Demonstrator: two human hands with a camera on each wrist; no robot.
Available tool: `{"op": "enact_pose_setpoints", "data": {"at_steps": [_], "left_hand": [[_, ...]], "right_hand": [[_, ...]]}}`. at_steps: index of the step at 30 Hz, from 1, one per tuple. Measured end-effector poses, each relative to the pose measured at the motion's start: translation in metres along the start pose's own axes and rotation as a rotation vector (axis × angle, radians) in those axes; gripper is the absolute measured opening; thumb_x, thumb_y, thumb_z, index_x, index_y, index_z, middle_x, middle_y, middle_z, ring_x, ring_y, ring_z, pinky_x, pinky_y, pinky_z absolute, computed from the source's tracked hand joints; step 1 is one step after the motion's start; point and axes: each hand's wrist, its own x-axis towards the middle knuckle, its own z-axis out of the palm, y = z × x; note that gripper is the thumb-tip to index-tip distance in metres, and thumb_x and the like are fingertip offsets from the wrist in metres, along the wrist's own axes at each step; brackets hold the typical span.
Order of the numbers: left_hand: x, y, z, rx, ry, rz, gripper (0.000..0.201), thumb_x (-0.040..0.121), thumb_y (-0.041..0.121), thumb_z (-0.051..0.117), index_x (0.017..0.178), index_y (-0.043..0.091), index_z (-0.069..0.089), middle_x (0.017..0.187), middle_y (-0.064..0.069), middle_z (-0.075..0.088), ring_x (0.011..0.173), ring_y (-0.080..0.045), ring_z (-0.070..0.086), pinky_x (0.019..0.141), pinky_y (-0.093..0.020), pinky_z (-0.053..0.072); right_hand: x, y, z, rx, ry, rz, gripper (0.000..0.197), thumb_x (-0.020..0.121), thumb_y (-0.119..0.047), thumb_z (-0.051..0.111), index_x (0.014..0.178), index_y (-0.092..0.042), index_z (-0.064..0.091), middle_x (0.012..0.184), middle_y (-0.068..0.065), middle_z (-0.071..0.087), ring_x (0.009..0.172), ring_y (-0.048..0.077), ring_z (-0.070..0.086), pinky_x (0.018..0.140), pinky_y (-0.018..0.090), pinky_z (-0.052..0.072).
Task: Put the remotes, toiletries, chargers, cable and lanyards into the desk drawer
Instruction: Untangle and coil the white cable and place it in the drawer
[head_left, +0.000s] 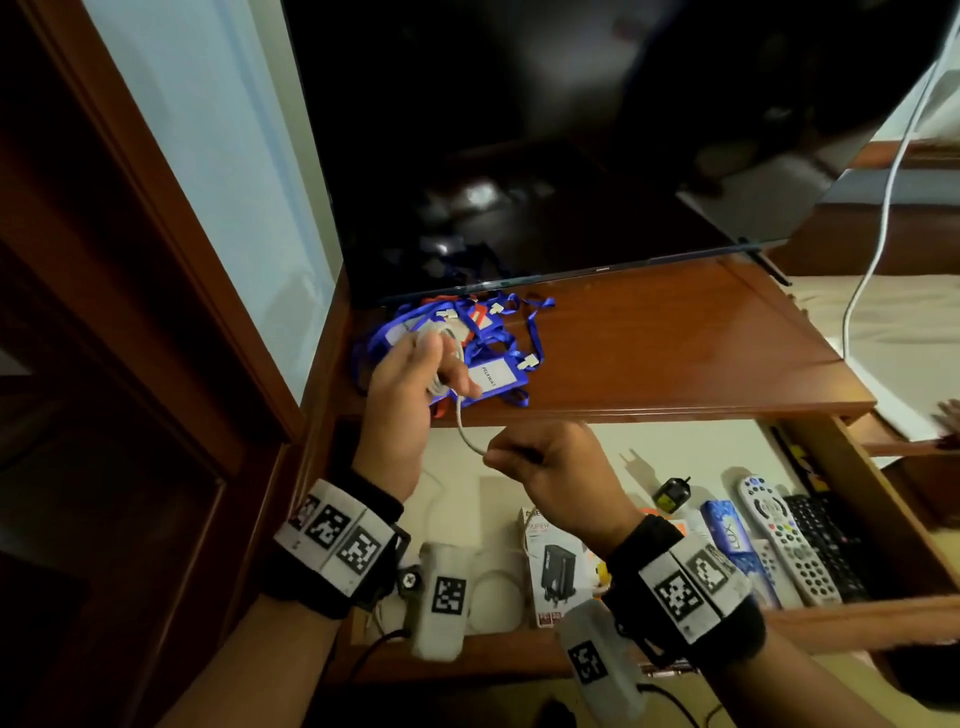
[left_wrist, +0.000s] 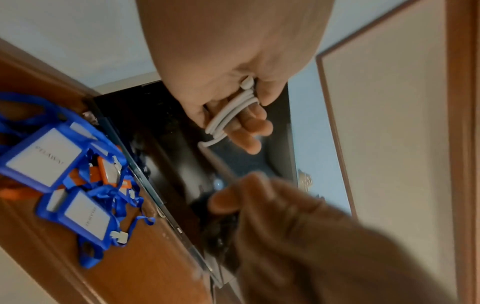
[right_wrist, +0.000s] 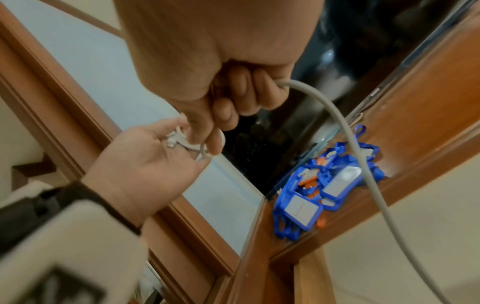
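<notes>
A white cable (head_left: 460, 421) runs between my two hands. My left hand (head_left: 405, 374) holds it coiled round the fingers (left_wrist: 249, 123), just above the desk top, with the thumb pressing on the coil (left_wrist: 228, 115). My right hand (head_left: 545, 462) pinches the cable's loose end (right_wrist: 363, 164) a little lower, over the open drawer (head_left: 878, 519). A heap of blue and orange lanyards (head_left: 501, 358) with badge holders lies on the desk top under my left hand, also visible in the wrist views (left_wrist: 64, 174) (right_wrist: 324, 189). Inside the drawer lie a white remote (head_left: 784, 535), a black remote (head_left: 826, 540), a blue soap box (head_left: 727, 530) and a charger box (head_left: 553, 566).
A dark TV (head_left: 571, 130) stands at the back of the wooden desk top (head_left: 675, 343). A small black plug (head_left: 672, 491) lies in the drawer. Another white cord (head_left: 883, 208) hangs at the right. A wooden frame (head_left: 156, 234) borders the left.
</notes>
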Motion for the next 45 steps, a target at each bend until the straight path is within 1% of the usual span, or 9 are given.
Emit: {"op": "enact_pose_setpoints", "data": {"at_steps": [3,5,10,13,17,24,37,42,45], "left_hand": [[-0.008,-0.010,0.007,0.164,-0.053,-0.033,0.030,0.101,0.024,0.036,0.087,0.006,0.056,0.065,-0.004,0.066,0.069,-0.012,0.064,0.074,-0.026,0.050],[-0.013,-0.016,0.010,0.188,-0.077,-0.069,0.028,0.101,0.021,0.037,0.087,0.006,0.056,0.065,0.000,0.068,0.067,-0.008,0.063,0.071,-0.021,0.049],[-0.021,-0.019,0.022,0.211,-0.146,-0.132,0.026,0.101,0.021,0.039,0.087,0.010,0.059,0.066,0.002,0.068,0.072,-0.011,0.064,0.077,-0.031,0.047],[-0.028,-0.015,0.036,0.130,-0.297,-0.199,0.030,0.101,0.020,0.036,0.097,0.004,0.061,0.059,-0.014,0.061,0.067,-0.030,0.064,0.078,-0.032,0.051],[-0.030,-0.012,0.049,0.080,-0.334,-0.304,0.034,0.100,0.021,0.034,0.082,0.003,0.056,0.046,-0.012,0.041,0.047,-0.025,0.049,0.056,-0.026,0.047],[-0.021,-0.012,0.063,-0.111,-0.402,-0.402,0.036,0.090,0.036,0.040,0.082,0.005,0.056,0.044,0.001,0.032,0.043,-0.017,0.037,0.075,-0.030,0.044],[0.000,-0.004,0.062,-0.156,-0.188,-0.346,0.033,0.100,0.026,0.036,0.081,0.005,0.054,0.044,0.003,0.032,0.043,-0.014,0.038,0.076,-0.029,0.042],[0.014,0.019,0.054,-0.476,-0.007,-0.174,0.025,0.097,0.026,0.038,0.079,0.012,0.048,0.046,0.006,0.034,0.051,-0.011,0.031,0.076,-0.023,0.046],[0.015,0.019,0.043,-0.303,0.042,-0.047,0.027,0.097,0.028,0.041,0.078,0.010,0.046,0.049,0.006,0.037,0.057,-0.013,0.035,0.076,-0.025,0.042]], "right_hand": [[0.003,-0.011,-0.016,0.123,-0.066,-0.027,0.017,0.080,-0.024,0.064,0.070,-0.012,0.069,0.061,-0.011,0.061,0.060,0.002,0.055,0.058,0.020,0.041],[0.004,-0.015,-0.031,0.229,-0.097,0.003,0.019,0.080,-0.021,0.063,0.072,-0.006,0.069,0.067,0.002,0.067,0.064,0.014,0.060,0.061,0.025,0.045],[0.007,-0.016,-0.055,0.394,-0.114,0.014,0.019,0.083,-0.012,0.062,0.071,0.002,0.068,0.066,0.015,0.065,0.060,0.017,0.057,0.061,0.019,0.043],[0.010,-0.007,-0.059,0.488,-0.010,0.028,0.017,0.090,-0.002,0.058,0.076,0.005,0.065,0.065,0.018,0.066,0.060,0.031,0.062,0.064,0.034,0.051],[0.012,0.001,-0.066,0.508,0.102,0.033,0.015,0.084,0.003,0.063,0.083,-0.002,0.049,0.058,-0.002,0.060,0.054,0.017,0.059,0.056,0.029,0.049],[0.006,0.014,-0.071,0.603,0.169,0.074,0.013,0.089,0.001,0.057,0.084,0.001,0.045,0.057,-0.004,0.050,0.048,0.000,0.045,0.050,0.013,0.039],[-0.004,0.046,-0.065,0.887,0.069,0.325,0.009,0.093,0.000,0.050,0.086,-0.005,0.050,0.053,0.004,0.040,0.045,0.013,0.034,0.044,0.024,0.030],[-0.012,0.049,-0.040,0.848,-0.001,0.397,0.010,0.094,-0.004,0.049,0.085,-0.006,0.048,0.053,0.004,0.039,0.043,0.012,0.036,0.042,0.024,0.031],[-0.013,0.050,-0.030,0.672,0.010,0.323,0.013,0.093,-0.006,0.054,0.080,-0.004,0.052,0.052,-0.007,0.041,0.047,0.007,0.033,0.045,0.018,0.029]]}}
